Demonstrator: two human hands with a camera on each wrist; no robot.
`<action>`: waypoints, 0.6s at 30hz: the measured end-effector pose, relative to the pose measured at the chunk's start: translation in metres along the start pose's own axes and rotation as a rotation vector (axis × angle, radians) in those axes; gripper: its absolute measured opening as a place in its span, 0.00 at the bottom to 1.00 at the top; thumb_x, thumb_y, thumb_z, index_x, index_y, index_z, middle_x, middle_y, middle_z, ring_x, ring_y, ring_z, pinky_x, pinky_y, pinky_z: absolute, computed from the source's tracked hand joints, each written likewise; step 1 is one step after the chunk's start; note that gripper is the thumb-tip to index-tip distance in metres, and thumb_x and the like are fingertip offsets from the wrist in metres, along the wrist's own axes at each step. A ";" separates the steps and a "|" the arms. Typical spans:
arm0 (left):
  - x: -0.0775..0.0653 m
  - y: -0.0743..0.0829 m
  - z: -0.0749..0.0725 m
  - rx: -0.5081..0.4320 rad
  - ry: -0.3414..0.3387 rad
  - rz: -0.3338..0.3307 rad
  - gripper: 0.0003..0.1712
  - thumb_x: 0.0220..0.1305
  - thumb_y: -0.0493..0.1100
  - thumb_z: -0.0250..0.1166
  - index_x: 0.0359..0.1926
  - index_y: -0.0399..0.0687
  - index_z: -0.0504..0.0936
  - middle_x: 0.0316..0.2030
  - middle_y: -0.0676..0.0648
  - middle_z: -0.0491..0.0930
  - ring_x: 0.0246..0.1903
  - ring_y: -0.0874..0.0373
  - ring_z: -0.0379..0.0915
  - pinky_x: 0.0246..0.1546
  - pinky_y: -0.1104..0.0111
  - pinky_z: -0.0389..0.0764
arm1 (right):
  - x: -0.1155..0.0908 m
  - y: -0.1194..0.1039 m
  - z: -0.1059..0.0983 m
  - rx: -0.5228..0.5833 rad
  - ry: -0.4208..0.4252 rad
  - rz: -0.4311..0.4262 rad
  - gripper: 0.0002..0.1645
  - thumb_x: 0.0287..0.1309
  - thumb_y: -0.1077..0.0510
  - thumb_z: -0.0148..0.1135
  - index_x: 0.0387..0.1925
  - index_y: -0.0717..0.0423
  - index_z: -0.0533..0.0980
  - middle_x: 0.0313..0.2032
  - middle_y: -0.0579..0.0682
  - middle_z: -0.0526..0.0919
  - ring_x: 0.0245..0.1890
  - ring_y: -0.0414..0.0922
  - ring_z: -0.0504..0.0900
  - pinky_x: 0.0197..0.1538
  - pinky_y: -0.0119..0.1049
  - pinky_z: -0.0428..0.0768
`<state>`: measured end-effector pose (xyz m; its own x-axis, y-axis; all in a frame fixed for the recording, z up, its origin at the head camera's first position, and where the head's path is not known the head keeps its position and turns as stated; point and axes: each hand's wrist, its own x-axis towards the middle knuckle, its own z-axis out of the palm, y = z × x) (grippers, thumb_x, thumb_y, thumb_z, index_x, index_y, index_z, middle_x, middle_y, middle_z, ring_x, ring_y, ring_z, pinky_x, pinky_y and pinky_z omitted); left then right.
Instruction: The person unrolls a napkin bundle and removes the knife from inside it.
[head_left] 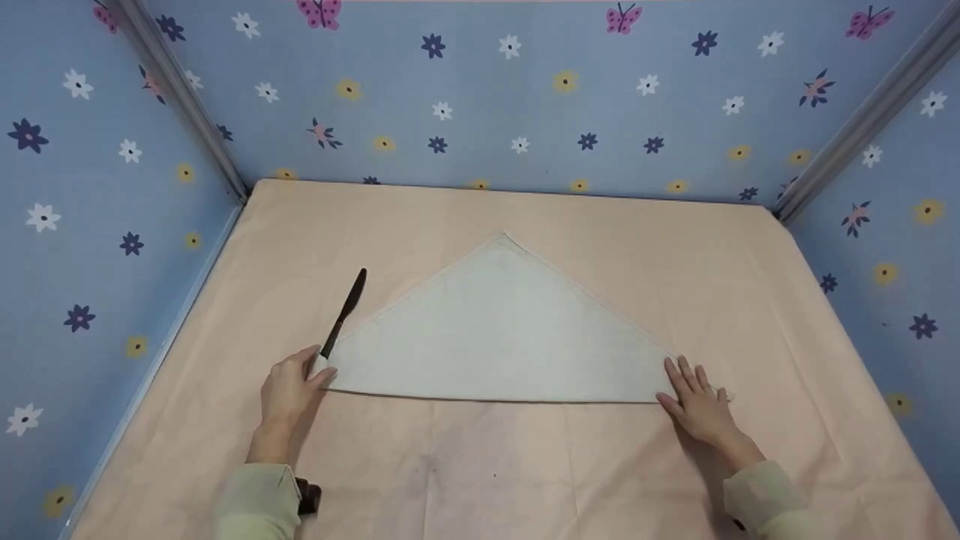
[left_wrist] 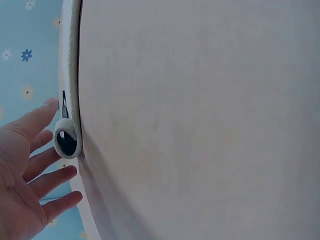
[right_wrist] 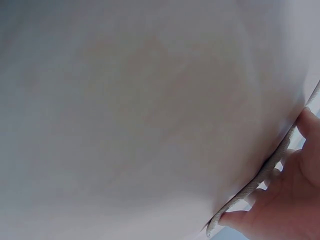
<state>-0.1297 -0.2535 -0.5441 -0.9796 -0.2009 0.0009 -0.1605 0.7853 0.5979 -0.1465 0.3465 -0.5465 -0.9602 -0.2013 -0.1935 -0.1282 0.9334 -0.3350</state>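
A pale cloth napkin lies folded as a triangle, its point facing the back and its long folded edge nearest me. At its left corner a black table knife sticks out toward the back, and the cloth end is rolled around its lower part. The butt of the knife shows in the roll's opening. My left hand holds this rolled end, thumb on one side and fingers on the other. My right hand rests on the right corner, fingers spread, pressing the cloth.
A peach tablecloth covers the table, with a few creases toward the front. Blue flowered panels enclose the back and both sides, with grey posts at the rear corners.
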 end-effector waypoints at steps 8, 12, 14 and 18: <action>0.002 -0.003 0.002 0.003 -0.019 -0.011 0.33 0.51 0.46 0.66 0.56 0.33 0.68 0.54 0.32 0.67 0.54 0.39 0.62 0.53 0.51 0.64 | 0.000 0.001 0.001 -0.005 0.006 0.002 0.41 0.62 0.40 0.41 0.66 0.61 0.47 0.66 0.64 0.41 0.63 0.65 0.38 0.52 0.71 0.36; 0.003 -0.003 0.001 -0.001 -0.015 -0.007 0.34 0.50 0.45 0.67 0.55 0.32 0.69 0.53 0.32 0.68 0.54 0.39 0.62 0.52 0.52 0.64 | 0.000 0.000 0.000 -0.006 0.000 0.010 0.41 0.62 0.39 0.40 0.66 0.61 0.46 0.66 0.64 0.41 0.63 0.65 0.38 0.52 0.71 0.36; 0.003 -0.004 0.001 -0.004 -0.008 -0.005 0.34 0.49 0.45 0.68 0.55 0.32 0.69 0.52 0.32 0.69 0.53 0.39 0.64 0.51 0.52 0.65 | 0.000 -0.001 0.000 0.002 0.002 0.007 0.41 0.62 0.39 0.40 0.66 0.61 0.46 0.66 0.64 0.41 0.63 0.65 0.37 0.52 0.71 0.35; 0.003 -0.005 0.001 -0.007 0.005 0.003 0.34 0.48 0.44 0.69 0.54 0.32 0.70 0.52 0.32 0.69 0.52 0.38 0.64 0.49 0.51 0.68 | -0.002 0.000 0.002 0.036 0.057 -0.032 0.42 0.61 0.38 0.40 0.66 0.59 0.47 0.66 0.64 0.43 0.63 0.65 0.38 0.51 0.72 0.35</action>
<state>-0.1316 -0.2576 -0.5480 -0.9795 -0.2012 0.0064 -0.1566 0.7816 0.6038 -0.1445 0.3460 -0.5483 -0.9685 -0.2127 -0.1299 -0.1509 0.9154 -0.3733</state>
